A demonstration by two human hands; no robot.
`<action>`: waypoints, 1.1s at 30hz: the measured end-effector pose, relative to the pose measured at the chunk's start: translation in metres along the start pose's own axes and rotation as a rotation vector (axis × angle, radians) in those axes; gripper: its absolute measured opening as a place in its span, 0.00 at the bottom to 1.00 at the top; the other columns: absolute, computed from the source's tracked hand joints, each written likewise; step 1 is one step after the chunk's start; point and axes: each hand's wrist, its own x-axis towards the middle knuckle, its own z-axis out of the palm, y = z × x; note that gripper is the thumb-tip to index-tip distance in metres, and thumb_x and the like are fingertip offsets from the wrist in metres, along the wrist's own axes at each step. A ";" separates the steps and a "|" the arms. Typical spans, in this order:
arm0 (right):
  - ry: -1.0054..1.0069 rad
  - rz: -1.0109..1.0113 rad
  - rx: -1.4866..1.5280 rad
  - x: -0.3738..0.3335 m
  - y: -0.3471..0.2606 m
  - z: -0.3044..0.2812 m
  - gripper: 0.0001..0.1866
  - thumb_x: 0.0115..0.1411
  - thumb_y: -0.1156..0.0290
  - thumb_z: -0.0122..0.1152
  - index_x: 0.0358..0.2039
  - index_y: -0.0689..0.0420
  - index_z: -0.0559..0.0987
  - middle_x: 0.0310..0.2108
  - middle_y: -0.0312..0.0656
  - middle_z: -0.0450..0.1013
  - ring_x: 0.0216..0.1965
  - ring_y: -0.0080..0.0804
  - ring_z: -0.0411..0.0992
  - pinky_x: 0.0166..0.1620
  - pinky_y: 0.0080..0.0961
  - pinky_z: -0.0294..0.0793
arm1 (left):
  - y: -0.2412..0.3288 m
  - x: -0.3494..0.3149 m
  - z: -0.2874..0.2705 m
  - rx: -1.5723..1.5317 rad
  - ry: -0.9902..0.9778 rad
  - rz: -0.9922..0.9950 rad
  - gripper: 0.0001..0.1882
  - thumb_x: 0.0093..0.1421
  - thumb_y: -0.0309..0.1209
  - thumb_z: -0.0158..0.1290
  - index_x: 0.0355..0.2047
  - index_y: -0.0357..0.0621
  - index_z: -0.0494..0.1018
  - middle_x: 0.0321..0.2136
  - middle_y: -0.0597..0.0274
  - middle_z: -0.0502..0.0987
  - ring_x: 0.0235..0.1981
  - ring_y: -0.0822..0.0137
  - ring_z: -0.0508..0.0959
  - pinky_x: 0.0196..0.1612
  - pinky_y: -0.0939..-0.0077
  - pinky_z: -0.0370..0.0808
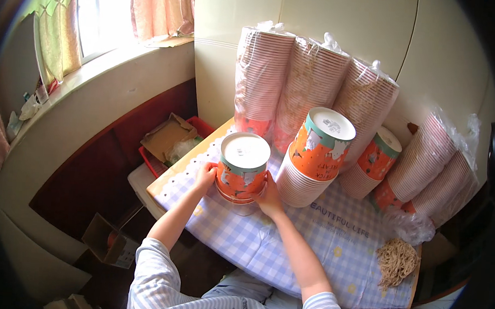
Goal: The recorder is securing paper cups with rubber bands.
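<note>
A short stack of orange paper buckets stands upside down on the table's left part, its white base facing up and a green band just below it. My left hand is closed against the stack's left side, low down. On the opposite side my right hand grips it near the rims, thumb toward the front. Some fingertips of both hands are hidden behind the buckets. Right beside my right hand rises a taller upside-down stack of the same paper buckets, many pale rims showing beneath its orange top bucket.
Tall plastic-wrapped bucket stacks line the table's back, with more wrapped stacks at right. A smaller unwrapped stack stands between. Beige string lies on the checked tablecloth. A red crate and cardboard box sit at left.
</note>
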 end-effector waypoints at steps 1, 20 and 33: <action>-0.079 -0.075 0.061 0.004 0.005 -0.007 0.49 0.40 0.65 0.67 0.57 0.66 0.48 0.55 0.54 0.55 0.58 0.42 0.53 0.58 0.32 0.53 | -0.004 -0.004 0.001 -0.040 0.022 -0.018 0.10 0.55 0.27 0.44 0.35 0.38 0.72 0.29 0.62 0.75 0.30 0.73 0.72 0.33 0.79 0.69; -0.175 -0.096 0.058 0.007 0.040 -0.025 0.58 0.35 0.63 0.71 0.58 0.67 0.42 0.58 0.55 0.50 0.60 0.42 0.50 0.60 0.31 0.50 | 0.005 -0.054 0.019 0.206 0.206 0.244 0.09 0.52 0.25 0.47 0.34 0.36 0.70 0.25 0.57 0.77 0.27 0.70 0.76 0.32 0.77 0.72; -0.137 -0.104 0.033 0.003 0.039 -0.020 0.55 0.37 0.63 0.69 0.58 0.68 0.44 0.57 0.57 0.51 0.59 0.43 0.50 0.60 0.31 0.51 | 0.006 -0.056 0.020 0.341 0.240 0.318 0.08 0.51 0.24 0.47 0.32 0.37 0.71 0.24 0.53 0.76 0.26 0.64 0.77 0.31 0.73 0.73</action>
